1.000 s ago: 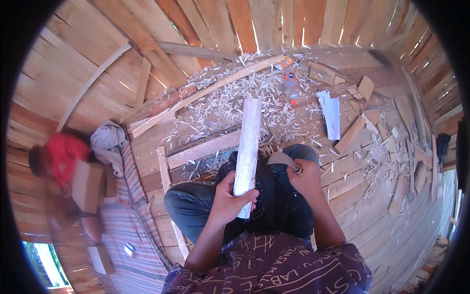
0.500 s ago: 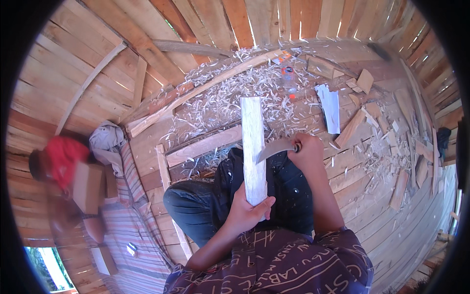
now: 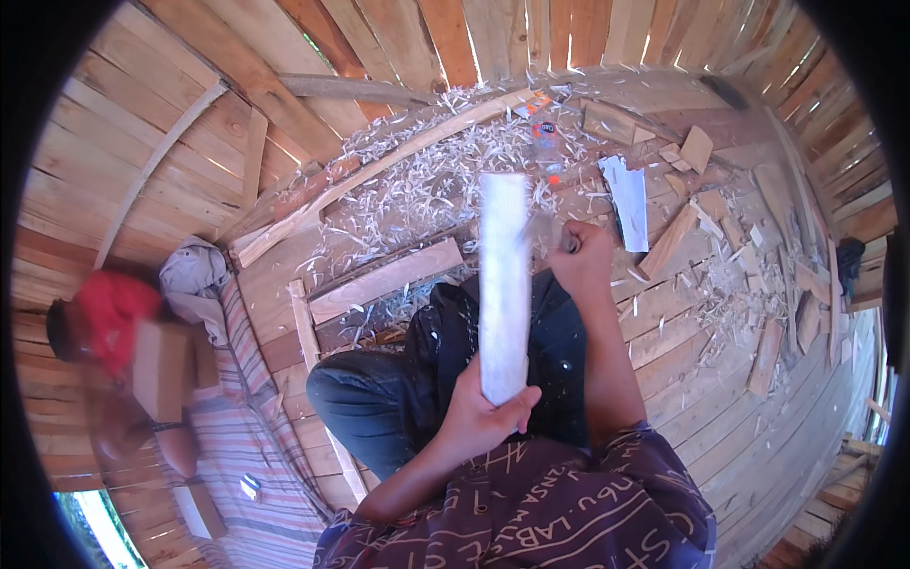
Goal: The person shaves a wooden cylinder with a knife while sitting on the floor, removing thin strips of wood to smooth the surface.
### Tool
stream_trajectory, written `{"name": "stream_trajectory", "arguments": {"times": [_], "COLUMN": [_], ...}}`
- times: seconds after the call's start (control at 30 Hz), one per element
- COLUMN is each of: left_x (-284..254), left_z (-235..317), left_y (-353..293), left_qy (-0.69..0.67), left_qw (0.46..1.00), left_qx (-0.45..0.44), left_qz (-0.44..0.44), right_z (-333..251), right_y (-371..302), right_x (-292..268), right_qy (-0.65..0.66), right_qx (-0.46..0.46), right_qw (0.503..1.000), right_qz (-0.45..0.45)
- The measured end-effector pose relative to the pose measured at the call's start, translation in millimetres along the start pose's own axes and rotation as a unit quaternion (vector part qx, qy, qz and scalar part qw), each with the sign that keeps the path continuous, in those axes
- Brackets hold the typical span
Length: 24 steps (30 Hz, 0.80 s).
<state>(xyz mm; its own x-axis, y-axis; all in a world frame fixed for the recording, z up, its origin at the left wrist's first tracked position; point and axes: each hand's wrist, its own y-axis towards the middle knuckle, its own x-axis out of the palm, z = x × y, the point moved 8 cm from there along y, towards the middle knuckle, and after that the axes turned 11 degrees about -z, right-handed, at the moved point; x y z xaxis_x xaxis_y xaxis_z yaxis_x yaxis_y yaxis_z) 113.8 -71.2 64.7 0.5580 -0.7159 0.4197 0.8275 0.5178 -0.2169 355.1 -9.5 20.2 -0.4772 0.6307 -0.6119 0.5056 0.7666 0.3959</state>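
Observation:
My left hand [image 3: 491,406] wraps round the lower end of a pale, shaved length of wood [image 3: 504,275], which stands up from my lap between my knees. To the right of the wood, my right hand [image 3: 585,259] is closed on the handle of a knife [image 3: 570,244]. Its blade is smeared by motion and hard to make out, pointing toward the wood's right edge. Dark trousers [image 3: 365,403] show beneath both hands.
Wood shavings [image 3: 408,194] cover the plank floor ahead, with a clear plastic bottle [image 3: 545,142] and a white sheet [image 3: 626,204]. Offcuts [image 3: 673,242] lie to the right. At the left, a person in red [image 3: 118,318] sits by a striped mat [image 3: 237,460] near a cardboard box [image 3: 159,370].
My right hand with the knife has moved up along the wood, away from me. The wood has shifted slightly right in the picture, while the surroundings slid a little left.

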Motion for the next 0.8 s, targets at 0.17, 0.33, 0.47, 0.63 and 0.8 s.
{"name": "stream_trajectory", "arguments": {"times": [0.17, 0.33, 0.47, 0.63, 0.8], "left_x": [6, -68, -49, -28, -12], "left_z": [-61, -4, -26, -36, -32], "left_y": [-14, -7, 7, 9, 6], "left_qy": [0.12, -0.082, -0.211, -0.204, -0.141], "left_qw": [0.984, 0.995, 0.975, 0.971, 0.985], "left_qx": [-0.127, -0.011, -0.046, -0.074, -0.051], "left_qz": [-0.038, 0.057, -0.051, -0.104, -0.085], "right_z": [37, 20, -3, -42, -36], "right_y": [62, -2, -55, -62, -40], "right_x": [-55, -26, -10, -3, -4], "right_qy": [0.127, 0.051, 0.012, -0.039, -0.049], "right_qx": [0.185, 0.141, 0.146, 0.088, 0.101], "right_qw": [0.973, 0.985, 0.971, 0.972, 0.974], "right_qz": [0.054, -0.083, -0.191, -0.216, -0.196]}}
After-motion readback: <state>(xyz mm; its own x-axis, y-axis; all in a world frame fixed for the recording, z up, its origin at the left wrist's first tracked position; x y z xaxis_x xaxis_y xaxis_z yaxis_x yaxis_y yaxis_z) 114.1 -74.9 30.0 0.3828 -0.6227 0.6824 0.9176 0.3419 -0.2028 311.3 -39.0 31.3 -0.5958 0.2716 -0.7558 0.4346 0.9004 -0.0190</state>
